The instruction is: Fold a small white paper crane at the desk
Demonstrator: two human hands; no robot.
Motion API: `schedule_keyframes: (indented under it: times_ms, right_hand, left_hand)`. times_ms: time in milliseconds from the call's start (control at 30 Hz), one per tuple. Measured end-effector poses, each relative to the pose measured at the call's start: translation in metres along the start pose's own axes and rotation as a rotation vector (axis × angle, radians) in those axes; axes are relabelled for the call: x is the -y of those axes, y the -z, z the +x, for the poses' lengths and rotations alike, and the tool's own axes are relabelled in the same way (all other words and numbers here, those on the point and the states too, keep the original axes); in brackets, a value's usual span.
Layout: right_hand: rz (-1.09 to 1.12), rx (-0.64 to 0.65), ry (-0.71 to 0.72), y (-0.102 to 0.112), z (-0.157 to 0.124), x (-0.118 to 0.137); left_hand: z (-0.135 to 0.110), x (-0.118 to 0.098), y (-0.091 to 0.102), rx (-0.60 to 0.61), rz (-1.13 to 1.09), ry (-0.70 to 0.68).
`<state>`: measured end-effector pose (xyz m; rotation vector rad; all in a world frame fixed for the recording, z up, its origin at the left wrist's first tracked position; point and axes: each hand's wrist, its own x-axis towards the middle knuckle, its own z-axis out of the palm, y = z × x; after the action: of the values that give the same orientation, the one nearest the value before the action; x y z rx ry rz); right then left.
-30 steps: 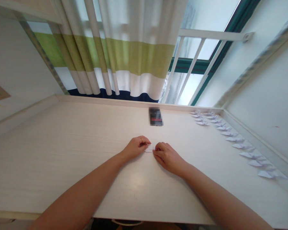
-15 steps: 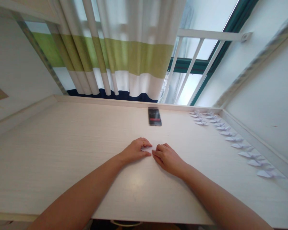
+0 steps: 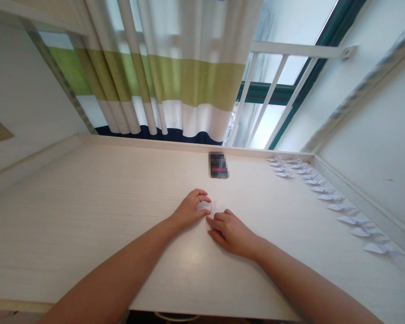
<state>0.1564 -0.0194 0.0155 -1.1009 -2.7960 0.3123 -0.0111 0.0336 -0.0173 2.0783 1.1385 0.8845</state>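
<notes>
A small piece of folded white paper lies on the white desk between my hands, its far corner pointing up from my fingers. My left hand, with a gold ring on one finger, curves around the paper and pinches it between thumb and fingers. Just to the right and closer to me is my right hand. Its fingers are bent, the index fingertip is by my left thumb at the paper's near edge, and its own thumb is apart from the index finger. The paper's folds are partly covered by my fingers.
Several folded white paper cranes line the desk's right edge and back right corner. A dark blurred object lies near the back rim. Behind stand a striped curtain and a white window railing.
My right hand has shifted slightly toward me, its thumb and index finger spreading apart. My left fingers have moved up a little, and more of the white paper shows between the hands.
</notes>
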Motion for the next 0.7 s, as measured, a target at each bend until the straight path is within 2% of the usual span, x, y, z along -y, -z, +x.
schedule_keyframes:
  times_ms: [233, 367, 500, 567, 700]
  right_hand:
    - [0.174, -0.119, 0.047, -0.001, -0.001, -0.005]
    - [0.312, -0.337, -0.034, 0.002, -0.005, -0.016]
    - [0.226, -0.515, -0.079, 0.005, -0.006, -0.029]
    - [0.147, -0.502, -0.036, 0.006, -0.006, -0.034]
    - [0.048, -0.343, 0.052, 0.006, -0.006, -0.038]
  left_hand:
    - [-0.002, -0.003, 0.000, 0.073, 0.016, -0.080]
    - [-0.002, -0.001, 0.000, 0.028, 0.006, -0.086]
    - [-0.001, -0.003, 0.002, 0.014, -0.014, -0.076]
    - [-0.001, -0.006, 0.003, 0.023, -0.025, -0.079]
    - [-0.003, -0.009, 0.004, 0.082, -0.036, -0.090]
